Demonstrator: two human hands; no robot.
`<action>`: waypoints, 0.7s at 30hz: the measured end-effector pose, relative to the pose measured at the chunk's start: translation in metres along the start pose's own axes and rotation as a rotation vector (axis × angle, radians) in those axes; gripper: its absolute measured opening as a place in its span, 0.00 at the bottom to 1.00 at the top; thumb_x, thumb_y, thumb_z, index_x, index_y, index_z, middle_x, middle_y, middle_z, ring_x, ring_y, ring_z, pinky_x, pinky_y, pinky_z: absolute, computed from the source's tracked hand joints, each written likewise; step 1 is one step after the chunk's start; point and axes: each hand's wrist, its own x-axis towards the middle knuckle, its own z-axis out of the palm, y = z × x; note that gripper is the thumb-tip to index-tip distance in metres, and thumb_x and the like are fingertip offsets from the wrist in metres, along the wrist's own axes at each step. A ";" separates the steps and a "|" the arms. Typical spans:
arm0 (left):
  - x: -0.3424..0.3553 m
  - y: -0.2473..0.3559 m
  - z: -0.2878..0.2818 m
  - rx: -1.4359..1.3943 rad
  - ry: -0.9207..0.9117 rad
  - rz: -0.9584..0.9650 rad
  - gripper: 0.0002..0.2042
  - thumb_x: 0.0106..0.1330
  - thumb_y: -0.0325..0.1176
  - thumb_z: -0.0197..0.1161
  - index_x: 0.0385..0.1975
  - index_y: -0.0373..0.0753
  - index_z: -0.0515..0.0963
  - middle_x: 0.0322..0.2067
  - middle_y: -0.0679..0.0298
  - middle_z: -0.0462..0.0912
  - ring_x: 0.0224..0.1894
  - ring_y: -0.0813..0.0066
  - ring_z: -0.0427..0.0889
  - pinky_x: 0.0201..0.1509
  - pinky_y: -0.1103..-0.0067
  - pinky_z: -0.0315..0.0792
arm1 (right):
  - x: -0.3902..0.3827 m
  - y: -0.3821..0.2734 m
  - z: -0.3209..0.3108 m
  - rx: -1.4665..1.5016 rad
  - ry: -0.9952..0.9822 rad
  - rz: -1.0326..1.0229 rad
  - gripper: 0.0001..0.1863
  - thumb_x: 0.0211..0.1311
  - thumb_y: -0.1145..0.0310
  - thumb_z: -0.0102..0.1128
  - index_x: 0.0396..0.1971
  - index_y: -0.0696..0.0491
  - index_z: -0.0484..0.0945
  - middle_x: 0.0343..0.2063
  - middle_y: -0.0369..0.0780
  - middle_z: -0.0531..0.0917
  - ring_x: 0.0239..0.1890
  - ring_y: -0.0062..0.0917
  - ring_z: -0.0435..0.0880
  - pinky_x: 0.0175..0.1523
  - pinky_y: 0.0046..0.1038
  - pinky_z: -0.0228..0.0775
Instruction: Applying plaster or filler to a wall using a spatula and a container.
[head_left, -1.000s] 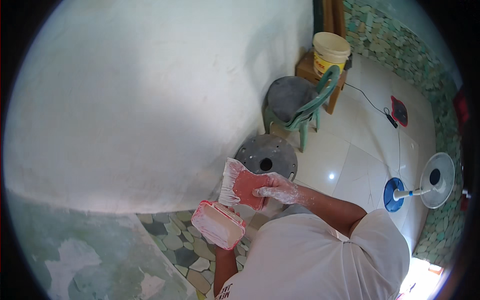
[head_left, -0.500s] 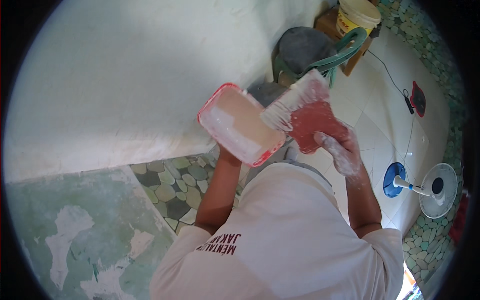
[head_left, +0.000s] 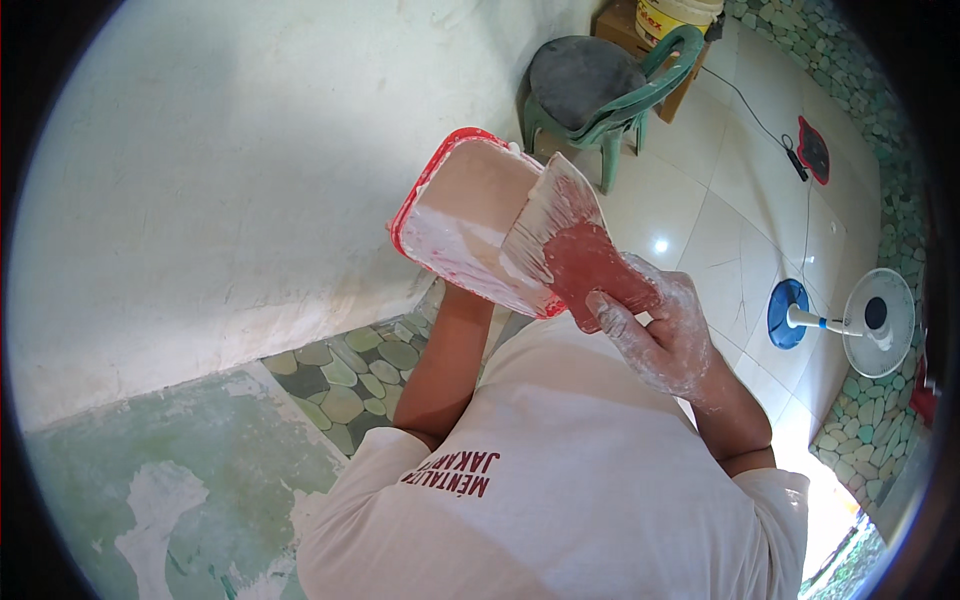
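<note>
A white rectangular tub [head_left: 450,220] with a red rim, smeared inside with pale putty, is held up in front of my chest beside the wall. From beneath, my left hand supports it; its fingers are hidden, and only my left forearm [head_left: 447,355] shows below the tub. My right hand [head_left: 665,335], dusted with white, grips a red putty spreader [head_left: 590,265]. White putty coats the spreader's wide blade, which overlaps the right side of the tub's opening. Whether the blade touches the rim cannot be made out.
A pale wall [head_left: 260,150] rises at the left, above a patchy green surface [head_left: 250,440] and a pebble-patterned strip [head_left: 345,385]. Ahead stand a green plastic chair [head_left: 610,155] and a yellow-white bucket [head_left: 675,18]. A fan [head_left: 877,320] and a cable [head_left: 750,108] lie rightward on white tiles.
The spreader has come down and left, closer over the tub, with its blade turned more upright. The tub sits slightly higher in view. Chair and bucket have shifted up and left as the view moved.
</note>
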 end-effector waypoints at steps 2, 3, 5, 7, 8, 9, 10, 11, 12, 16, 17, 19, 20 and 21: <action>0.001 0.006 0.000 0.255 -0.012 0.046 0.27 0.68 0.49 0.47 0.63 0.44 0.57 0.62 0.59 0.61 0.61 0.60 0.65 0.65 0.61 0.61 | 0.001 -0.007 0.006 -0.066 -0.024 0.052 0.08 0.61 0.78 0.52 0.38 0.64 0.75 0.25 0.40 0.80 0.26 0.20 0.76 0.35 0.21 0.69; 0.001 0.010 0.000 0.379 -0.016 0.077 0.27 0.68 0.49 0.47 0.63 0.44 0.57 0.62 0.59 0.61 0.60 0.60 0.65 0.64 0.62 0.61 | 0.002 -0.010 0.009 -0.059 0.005 0.024 0.08 0.60 0.78 0.53 0.38 0.64 0.75 0.23 0.41 0.80 0.25 0.20 0.76 0.34 0.22 0.69; 0.000 0.021 -0.001 0.497 -0.021 0.112 0.27 0.68 0.49 0.47 0.63 0.43 0.57 0.62 0.59 0.62 0.60 0.60 0.66 0.64 0.62 0.61 | 0.005 -0.014 0.017 -0.060 0.036 -0.005 0.08 0.60 0.78 0.53 0.38 0.64 0.75 0.22 0.41 0.80 0.24 0.20 0.77 0.32 0.23 0.69; -0.001 0.030 0.000 -0.046 -0.122 -0.102 0.26 0.69 0.48 0.47 0.62 0.42 0.58 0.60 0.59 0.64 0.60 0.60 0.66 0.64 0.63 0.62 | 0.007 -0.018 0.024 -0.190 0.051 -0.139 0.08 0.59 0.79 0.55 0.39 0.63 0.76 0.23 0.43 0.80 0.23 0.24 0.79 0.30 0.25 0.70; -0.003 0.033 0.001 -0.227 -0.149 -0.183 0.25 0.69 0.47 0.47 0.62 0.42 0.58 0.60 0.59 0.65 0.60 0.60 0.66 0.64 0.64 0.62 | 0.008 -0.020 0.030 -0.199 0.050 -0.116 0.08 0.59 0.79 0.55 0.39 0.63 0.76 0.23 0.43 0.80 0.23 0.24 0.79 0.30 0.25 0.70; -0.003 0.034 0.001 -0.192 -0.099 -0.160 0.25 0.69 0.47 0.48 0.62 0.42 0.59 0.58 0.60 0.66 0.60 0.60 0.66 0.64 0.64 0.62 | 0.008 -0.021 0.034 -0.252 0.049 -0.168 0.09 0.58 0.79 0.56 0.39 0.63 0.76 0.23 0.44 0.81 0.23 0.28 0.79 0.30 0.25 0.70; -0.002 0.035 0.002 -0.156 -0.049 -0.139 0.24 0.68 0.46 0.49 0.61 0.42 0.60 0.57 0.60 0.68 0.59 0.60 0.66 0.63 0.64 0.62 | 0.009 -0.022 0.039 -0.305 0.049 -0.220 0.10 0.57 0.79 0.57 0.40 0.62 0.76 0.24 0.45 0.81 0.23 0.31 0.80 0.30 0.26 0.70; -0.001 0.035 0.005 -0.164 -0.055 -0.153 0.24 0.68 0.46 0.49 0.61 0.42 0.60 0.57 0.60 0.68 0.59 0.60 0.66 0.63 0.64 0.62 | 0.008 -0.022 0.043 -0.312 0.063 -0.211 0.10 0.57 0.79 0.57 0.40 0.62 0.76 0.24 0.45 0.81 0.23 0.31 0.80 0.30 0.26 0.70; 0.002 0.034 0.006 -0.232 -0.132 -0.182 0.32 0.60 0.53 0.51 0.61 0.42 0.61 0.58 0.58 0.67 0.60 0.59 0.65 0.63 0.63 0.62 | 0.008 -0.024 0.046 -0.329 0.073 -0.212 0.11 0.57 0.79 0.57 0.41 0.62 0.75 0.24 0.47 0.80 0.23 0.33 0.80 0.30 0.26 0.71; 0.005 0.029 0.024 -0.467 -0.388 -0.291 0.57 0.29 0.76 0.58 0.60 0.41 0.63 0.59 0.53 0.65 0.61 0.55 0.63 0.63 0.58 0.60 | 0.010 -0.024 0.054 -0.318 0.185 -0.252 0.13 0.57 0.79 0.58 0.43 0.61 0.75 0.25 0.48 0.79 0.23 0.36 0.80 0.30 0.28 0.71; 0.004 0.030 0.028 -0.503 -0.425 -0.313 0.60 0.25 0.79 0.59 0.60 0.40 0.63 0.60 0.52 0.64 0.61 0.54 0.63 0.63 0.58 0.60 | 0.010 -0.024 0.057 -0.319 0.199 -0.244 0.13 0.57 0.79 0.58 0.43 0.61 0.75 0.25 0.48 0.79 0.23 0.36 0.80 0.30 0.28 0.71; -0.009 0.027 0.034 -0.482 0.183 -0.283 0.32 0.56 0.54 0.54 0.59 0.43 0.63 0.59 0.58 0.66 0.60 0.60 0.65 0.64 0.63 0.61 | 0.011 -0.024 0.062 -0.359 0.208 -0.232 0.13 0.57 0.80 0.57 0.44 0.61 0.75 0.24 0.48 0.79 0.21 0.36 0.78 0.30 0.28 0.71; -0.012 0.028 0.034 -0.459 0.383 -0.271 0.23 0.67 0.45 0.52 0.59 0.44 0.64 0.59 0.60 0.66 0.60 0.62 0.65 0.65 0.65 0.61 | 0.010 -0.024 0.064 -0.370 0.212 -0.215 0.13 0.57 0.80 0.57 0.44 0.61 0.75 0.24 0.48 0.79 0.21 0.36 0.78 0.30 0.28 0.71; -0.013 0.030 0.030 -0.360 0.264 -0.267 0.24 0.67 0.47 0.51 0.59 0.44 0.63 0.59 0.59 0.66 0.60 0.62 0.65 0.65 0.65 0.61 | 0.010 -0.024 0.067 -0.320 0.212 -0.184 0.13 0.57 0.80 0.57 0.44 0.62 0.75 0.23 0.47 0.79 0.20 0.33 0.77 0.28 0.27 0.70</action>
